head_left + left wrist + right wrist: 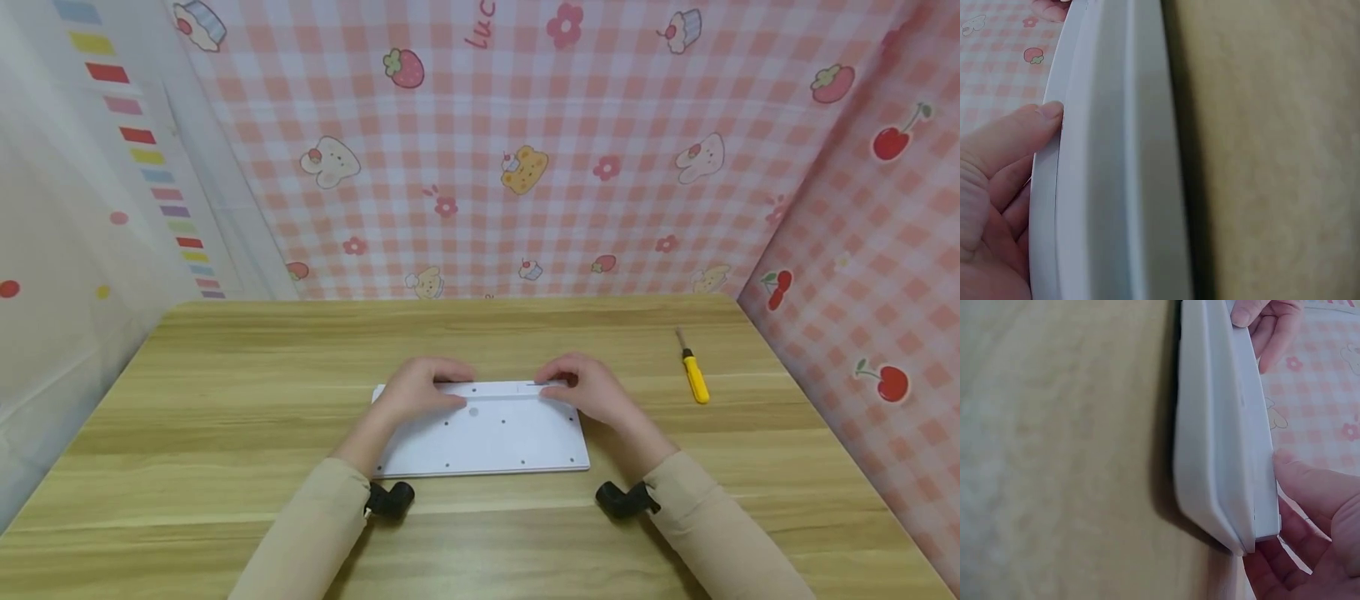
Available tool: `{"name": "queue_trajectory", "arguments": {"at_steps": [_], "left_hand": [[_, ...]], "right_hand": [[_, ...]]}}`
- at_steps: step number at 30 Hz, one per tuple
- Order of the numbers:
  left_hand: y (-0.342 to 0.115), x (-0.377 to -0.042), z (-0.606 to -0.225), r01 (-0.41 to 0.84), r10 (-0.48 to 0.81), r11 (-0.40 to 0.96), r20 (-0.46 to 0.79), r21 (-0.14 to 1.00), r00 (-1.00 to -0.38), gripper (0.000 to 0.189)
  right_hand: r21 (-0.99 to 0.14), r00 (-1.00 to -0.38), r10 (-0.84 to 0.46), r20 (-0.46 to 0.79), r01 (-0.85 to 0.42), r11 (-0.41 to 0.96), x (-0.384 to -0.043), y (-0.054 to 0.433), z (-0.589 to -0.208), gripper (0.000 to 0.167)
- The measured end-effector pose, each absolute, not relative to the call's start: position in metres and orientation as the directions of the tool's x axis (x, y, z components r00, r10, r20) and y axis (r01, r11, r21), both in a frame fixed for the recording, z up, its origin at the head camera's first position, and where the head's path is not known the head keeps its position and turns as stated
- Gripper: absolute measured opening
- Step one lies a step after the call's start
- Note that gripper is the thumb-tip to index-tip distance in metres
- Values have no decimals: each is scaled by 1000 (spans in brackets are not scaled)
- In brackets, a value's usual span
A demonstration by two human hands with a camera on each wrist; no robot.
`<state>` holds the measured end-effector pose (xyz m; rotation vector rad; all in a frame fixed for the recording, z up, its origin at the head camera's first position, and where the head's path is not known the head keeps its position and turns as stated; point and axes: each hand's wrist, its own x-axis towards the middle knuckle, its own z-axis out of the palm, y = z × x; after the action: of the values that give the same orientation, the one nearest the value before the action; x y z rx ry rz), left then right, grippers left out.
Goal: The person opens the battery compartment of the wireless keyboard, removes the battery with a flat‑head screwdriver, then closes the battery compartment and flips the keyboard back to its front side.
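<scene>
A white keyboard lies on the table with its underside up, small dark screw holes dotted across it. Along its far edge runs a raised strip. My left hand pinches that strip left of the middle, thumb on the near side and fingers behind. Toward the right end, my right hand grips the same strip in like manner. In the left wrist view the thumb presses the edge of the keyboard. The right wrist view shows fingers curled round the corner of the keyboard; the keys are hidden.
A screwdriver with a yellow handle lies to the right on the wood-grain table. Behind the table hangs a pink checked curtain, and more cloth hangs at both sides. Each wrist carries a black camera mount.
</scene>
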<state>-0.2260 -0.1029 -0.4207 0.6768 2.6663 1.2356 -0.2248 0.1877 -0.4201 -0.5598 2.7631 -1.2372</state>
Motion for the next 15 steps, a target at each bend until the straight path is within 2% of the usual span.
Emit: {"name": "queue_trajectory", "arguments": {"at_steps": [7, 15], "left_hand": [[-101, -227, -422, 305, 424, 574, 43, 760, -905, 29], [-101, -228, -421, 286, 412, 583, 27, 761, -911, 29]], "right_hand": [[-734, -957, -289, 7, -201, 649, -228, 183, -417, 8], [-709, -954, -300, -20, -199, 677, -232, 179, -415, 6]]}}
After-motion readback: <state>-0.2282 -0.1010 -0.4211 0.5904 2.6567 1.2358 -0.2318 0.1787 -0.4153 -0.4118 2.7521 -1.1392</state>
